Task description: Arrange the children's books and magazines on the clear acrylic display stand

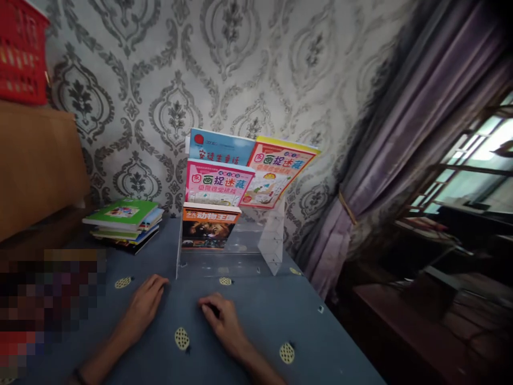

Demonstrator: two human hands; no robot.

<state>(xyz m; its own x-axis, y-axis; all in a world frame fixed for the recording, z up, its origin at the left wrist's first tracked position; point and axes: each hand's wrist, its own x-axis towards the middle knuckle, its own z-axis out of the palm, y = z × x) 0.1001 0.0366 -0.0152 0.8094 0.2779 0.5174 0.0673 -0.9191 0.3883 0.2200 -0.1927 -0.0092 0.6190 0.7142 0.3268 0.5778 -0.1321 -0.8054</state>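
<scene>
My left hand (149, 299) rests on the blue tablecloth with its fingers stretched forward and nothing in it. To its right, my right hand (223, 314) lies on the cloth, fingers loosely curled, thumb near the index finger; no object shows in it. In front of both hands stands a clear plastic book rack (271, 243). Its tiers hold a blue book (224, 147) at the back, a pink-and-yellow picture book (276, 174) at upper right, a pink book (218, 184) in the middle and an animal book with a lion cover (208, 229) lowest. Neither hand touches the rack.
A stack of books with a green cover (122, 212) on top lies left of the rack. Further left are a cardboard box (40, 166) and a red basket (24, 53). A purple curtain (385, 160) hangs at right. A blurred-out patch covers the lower left.
</scene>
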